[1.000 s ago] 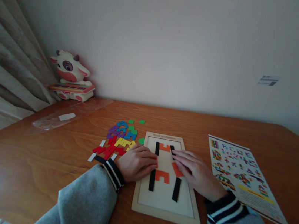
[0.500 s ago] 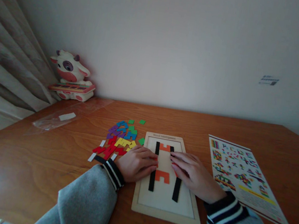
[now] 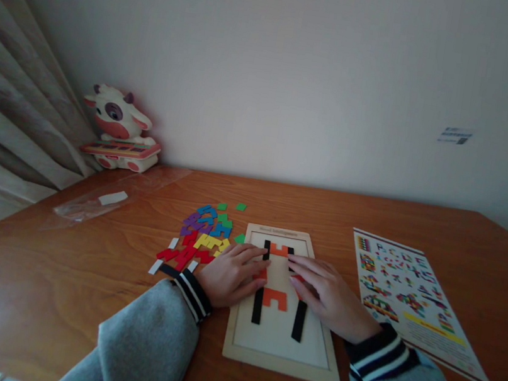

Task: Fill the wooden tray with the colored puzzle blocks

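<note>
A wooden puzzle board [image 3: 279, 371] lies flat on the table between my hands. My left hand [image 3: 232, 274] rests over its left side, fingers stretched out and touching puzzle pieces there, with an orange piece [image 3: 263, 273] partly under the fingertips. From the right, my right hand [image 3: 331, 296] reaches over the board, fingers extended onto pieces partly hidden beneath them. Black strips [image 3: 257, 309] run along the left, and another black strip [image 3: 298, 322] slants on the right. Between them lie an upper orange piece [image 3: 279, 249] and a lower notched orange piece [image 3: 276, 299].
Loose coloured pieces [image 3: 187, 255] are spread left of the board. A printed pattern sheet [image 3: 427, 309] lies to the right. At the back left stand a cow toy with a keyboard [image 3: 121, 148] and a clear plastic bag [image 3: 82, 207], near a curtain [image 3: 14, 97].
The fingers of my left hand have spread apart and shifted slightly up the board, uncovering more of the orange piece at the left. My right hand has hardly moved.
</note>
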A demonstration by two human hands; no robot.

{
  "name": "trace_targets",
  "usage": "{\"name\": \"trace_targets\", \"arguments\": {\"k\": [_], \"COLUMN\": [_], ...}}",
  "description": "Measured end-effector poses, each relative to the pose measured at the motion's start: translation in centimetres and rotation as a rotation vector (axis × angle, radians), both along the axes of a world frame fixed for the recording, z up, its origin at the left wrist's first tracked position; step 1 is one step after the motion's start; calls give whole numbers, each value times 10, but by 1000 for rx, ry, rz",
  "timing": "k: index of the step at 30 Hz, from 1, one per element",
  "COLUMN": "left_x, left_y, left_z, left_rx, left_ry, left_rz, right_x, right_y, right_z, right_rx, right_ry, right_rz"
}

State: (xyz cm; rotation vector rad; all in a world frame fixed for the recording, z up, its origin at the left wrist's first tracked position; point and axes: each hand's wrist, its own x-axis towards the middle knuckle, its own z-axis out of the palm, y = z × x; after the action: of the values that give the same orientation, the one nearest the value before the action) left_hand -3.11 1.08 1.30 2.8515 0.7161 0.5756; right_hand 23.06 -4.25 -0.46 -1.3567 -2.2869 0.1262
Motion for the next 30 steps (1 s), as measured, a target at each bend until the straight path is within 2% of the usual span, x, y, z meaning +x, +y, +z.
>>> {"name": "trace_targets", "arguments": {"k": [5,16,20,25,30], "left_x": [0,-2,-2,-3,-2], "left_y": [1,1,1,0,0], "left_z": [-3,-3,-1,-1,-1], "left_rx": [-28,-37,-9,3,4], "left_ry": [52,25,-6,-28,-43], "left_rz": [32,11,-20,-58,-73], "right_x": [-3,-2,-4,-17,-23], "right_y": [0,0,-2,-10,-14], "right_z": [0,0,6,17,19], "right_rx": [1,24,30,-39,-63], "right_ry": [-10,-4,15,19,19], "right_rz": [15,19,54,127,138]}}
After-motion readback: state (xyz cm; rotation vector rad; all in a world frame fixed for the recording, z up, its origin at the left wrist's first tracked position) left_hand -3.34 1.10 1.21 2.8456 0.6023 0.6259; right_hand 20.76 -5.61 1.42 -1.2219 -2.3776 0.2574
